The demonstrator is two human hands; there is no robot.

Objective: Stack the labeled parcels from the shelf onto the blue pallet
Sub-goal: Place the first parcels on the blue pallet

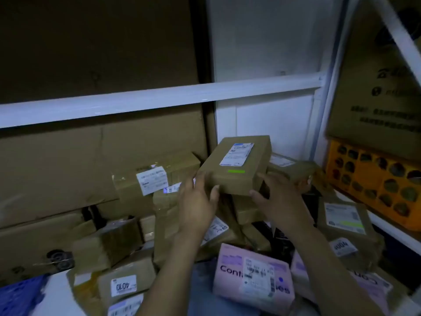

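Observation:
A flat brown parcel [237,164] with a white shipping label and a green strip is held up above a heap of parcels. My left hand [197,201] grips its near left corner. My right hand [279,199] holds its near right edge, fingers spread under and beside it. Below lie several labeled parcels: a brown one marked 4010 [123,285], a pink box [254,279] with a label, and a brown box [344,224] with a green strip at the right. A corner of the blue pallet [20,295] shows at the bottom left.
A white shelf rail [159,96] crosses the view above the heap. Large cardboard cartons [68,167] stand behind at the left. At the right an orange crate [376,179] sits on a shelf under a big printed carton [376,99].

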